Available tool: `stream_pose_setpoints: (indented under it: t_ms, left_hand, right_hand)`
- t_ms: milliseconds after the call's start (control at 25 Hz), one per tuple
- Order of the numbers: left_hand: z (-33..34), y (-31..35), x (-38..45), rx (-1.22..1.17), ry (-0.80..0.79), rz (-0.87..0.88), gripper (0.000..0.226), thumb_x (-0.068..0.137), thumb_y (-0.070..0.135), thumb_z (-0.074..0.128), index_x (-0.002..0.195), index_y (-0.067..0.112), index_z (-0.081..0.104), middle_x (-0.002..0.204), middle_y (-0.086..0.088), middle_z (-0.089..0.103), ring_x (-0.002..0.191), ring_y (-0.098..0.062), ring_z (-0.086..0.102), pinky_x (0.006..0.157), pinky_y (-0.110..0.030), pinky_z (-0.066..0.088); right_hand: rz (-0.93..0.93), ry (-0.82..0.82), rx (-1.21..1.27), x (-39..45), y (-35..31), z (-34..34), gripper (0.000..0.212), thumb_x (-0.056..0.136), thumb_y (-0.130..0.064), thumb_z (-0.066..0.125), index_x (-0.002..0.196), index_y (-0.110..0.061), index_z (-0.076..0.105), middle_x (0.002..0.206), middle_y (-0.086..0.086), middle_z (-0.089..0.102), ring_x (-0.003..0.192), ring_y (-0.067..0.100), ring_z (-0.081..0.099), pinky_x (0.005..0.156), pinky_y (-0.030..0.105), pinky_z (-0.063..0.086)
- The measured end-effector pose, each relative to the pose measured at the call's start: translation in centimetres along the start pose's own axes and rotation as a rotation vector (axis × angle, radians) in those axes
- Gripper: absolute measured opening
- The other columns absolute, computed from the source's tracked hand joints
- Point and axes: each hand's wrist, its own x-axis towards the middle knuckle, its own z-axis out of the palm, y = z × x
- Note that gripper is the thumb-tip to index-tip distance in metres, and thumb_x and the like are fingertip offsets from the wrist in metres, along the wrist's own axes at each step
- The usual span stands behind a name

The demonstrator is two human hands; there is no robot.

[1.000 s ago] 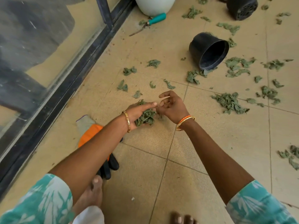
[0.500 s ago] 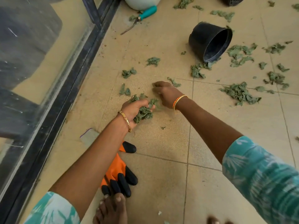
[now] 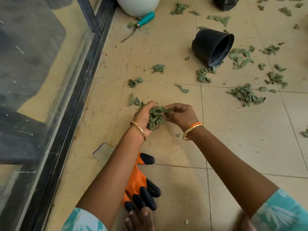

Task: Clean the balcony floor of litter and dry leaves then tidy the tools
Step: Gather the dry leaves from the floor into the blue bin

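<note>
My left hand (image 3: 143,117) cups a bunch of dry green leaves (image 3: 155,118) just above the tan floor tiles. My right hand (image 3: 180,115) is right beside it, fingers curled, pinching leaves into that bunch. More dry leaves lie scattered over the tiles: a small clump (image 3: 135,82) beyond my hands, another (image 3: 158,68) farther on, and a larger heap (image 3: 246,95) to the right. A teal-handled hand tool (image 3: 141,22) lies by a white pot (image 3: 138,5) at the top. An orange glove with black fingertips (image 3: 140,185) lies under my left forearm.
A black plastic pot (image 3: 212,47) lies tipped on its side at upper right, a second black pot (image 3: 225,2) beyond it. A dark-framed glass door (image 3: 80,84) runs along the left. My bare foot (image 3: 140,220) is at the bottom, next to the glove.
My right hand has drawn back from the floor ahead and come to the left hand with leaves. The bunch in the left hand has grown. The view has shifted slightly.
</note>
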Motion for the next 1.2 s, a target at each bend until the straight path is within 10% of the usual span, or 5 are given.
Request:
stream_pose_setpoints:
  t_ms: [200,400,720,960,1200]
  left_hand:
    - [0.5,-0.3,-0.9,0.188,0.005,0.046,0.065,0.057,0.044,0.085,0.109,0.008,0.069,0.097,-0.012,0.073,0.087,-0.026,0.07,0.071,-0.036,0.056]
    - [0.1,0.3,-0.9,0.151,-0.091,-0.002,0.004,0.083,0.014,0.067,0.081,0.013,0.063,0.081,-0.006,0.064,0.062,-0.014,0.064,0.051,-0.023,0.051]
    - [-1.2,1.6,-1.2,-0.068,-0.028,0.014,0.021,0.089,-0.004,0.04,0.091,0.013,0.053,0.09,-0.005,0.062,0.078,-0.012,0.059,0.062,-0.023,0.045]
    - [-1.3,0.9,-1.0,-0.2,-0.083,-0.014,0.024,0.088,-0.005,0.036,0.101,0.011,0.048,0.095,-0.009,0.058,0.086,-0.019,0.058,0.059,-0.021,0.05]
    - [0.2,-0.1,-0.4,-0.304,-0.296,-0.044,0.031,0.071,-0.005,0.046,0.094,0.015,0.041,0.084,-0.006,0.043,0.085,-0.02,0.046,0.064,-0.027,0.051]
  right_hand:
    - [-0.168,0.097,-0.031,-1.8,-0.7,0.3,0.023,0.08,0.002,0.066,0.1,-0.007,0.059,0.074,0.011,0.069,0.068,0.015,0.068,0.067,0.027,0.058]
    - [-0.186,-0.042,-0.333,0.3,-2.4,-2.0,0.015,0.086,-0.007,0.062,0.097,-0.016,0.065,0.086,0.001,0.068,0.073,0.013,0.058,0.071,0.027,0.047]
    - [-0.402,-0.234,-1.338,10.6,-1.2,-5.4,0.066,0.079,0.009,0.052,0.141,-0.012,0.039,0.153,0.012,0.022,0.141,0.034,0.018,0.112,0.047,0.027]
    - [-0.721,0.057,-1.111,10.8,0.9,-6.8,0.025,0.077,0.016,0.052,0.091,0.006,0.071,0.095,0.022,0.068,0.092,0.035,0.061,0.08,0.039,0.05]
    - [-0.339,0.142,-0.434,6.8,-1.2,-6.6,0.024,0.077,0.006,0.068,0.094,-0.01,0.067,0.078,0.002,0.068,0.067,0.016,0.064,0.063,0.02,0.053]
